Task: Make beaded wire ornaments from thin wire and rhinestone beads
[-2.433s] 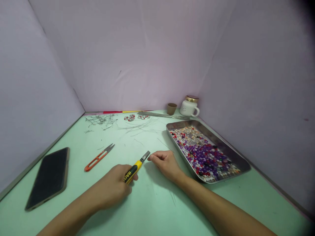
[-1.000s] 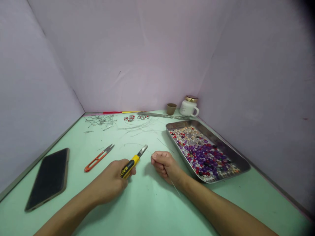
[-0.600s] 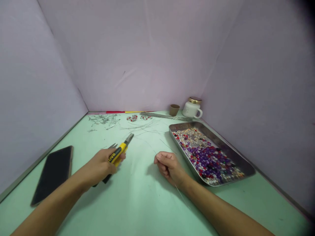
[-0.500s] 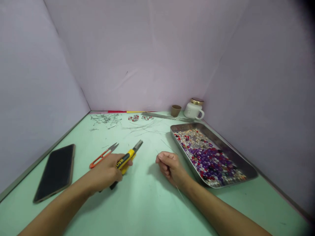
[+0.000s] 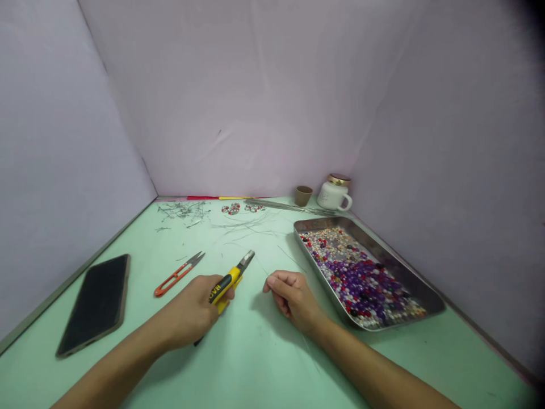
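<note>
Yellow-and-black pliers (image 5: pixel 230 284) are gripped in my left hand (image 5: pixel 198 309), their metal jaws pointing up and to the right. My right hand (image 5: pixel 296 298) pinches a thin wire (image 5: pixel 264 270) between thumb and fingertips. One end of the wire sticks out toward the plier jaws, with a gap between them; another length trails below the wrist. Left of the pliers lie orange-handled thread snips (image 5: pixel 179 275). A metal tray (image 5: pixel 327 289) of red, purple, white and gold beads (image 5: pixel 366 278) stands just right of my right hand.
A dark phone (image 5: pixel 96 304) lies at the left. Toward the back are wire scraps (image 5: pixel 183 210), two beaded pieces (image 5: pixel 231 209), loose wires (image 5: pixel 242 221), a bundle of straight wires (image 5: pixel 289 207), a small brown cup (image 5: pixel 304 196) and a lidded white mug (image 5: pixel 333 195). Walls enclose the table.
My left hand has moved the pliers rightward, closer to my right hand. My right hand has shifted slightly left and down with the wire still pinched.
</note>
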